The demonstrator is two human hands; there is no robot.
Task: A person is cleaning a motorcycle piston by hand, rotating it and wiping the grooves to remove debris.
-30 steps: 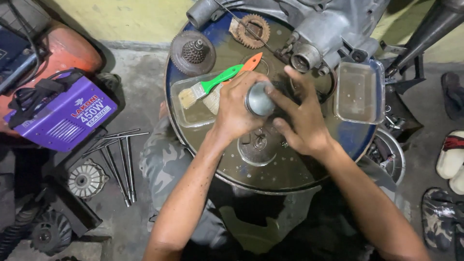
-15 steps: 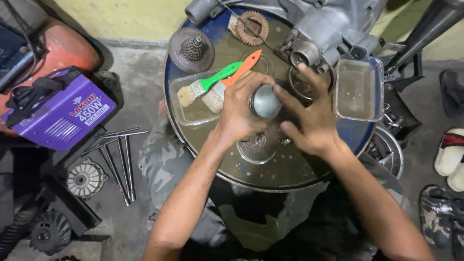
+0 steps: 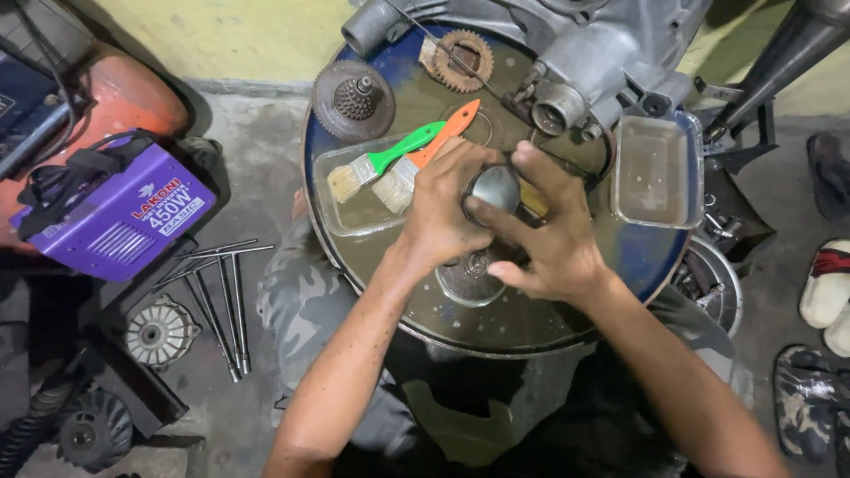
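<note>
Both my hands close around a small round metal part (image 3: 494, 188) with a shiny flat top, held above the lid of a blue drum (image 3: 637, 265). My left hand (image 3: 443, 208) wraps its left side, my right hand (image 3: 549, 239) covers its right side with fingers over the rim. Just left of my hands lies a clear shallow tray (image 3: 341, 212) holding a green-handled brush (image 3: 381, 164) and an orange-handled brush (image 3: 429, 150). A round disc (image 3: 469, 274) sits on the drum lid under my hands.
A grey engine casing (image 3: 584, 53) lies at the drum's far side with a rusty gear (image 3: 460, 60) and a dark clutch part (image 3: 352, 99). A second clear tray (image 3: 655, 173) sits right. A purple box-shaped machine (image 3: 124, 221), T-handle wrenches (image 3: 217, 292) and sandals (image 3: 828, 283) lie on the floor.
My hands have stayed on the metal part and turned it slightly; my right hand's fingers have shifted over its rim. Nothing else has moved.
</note>
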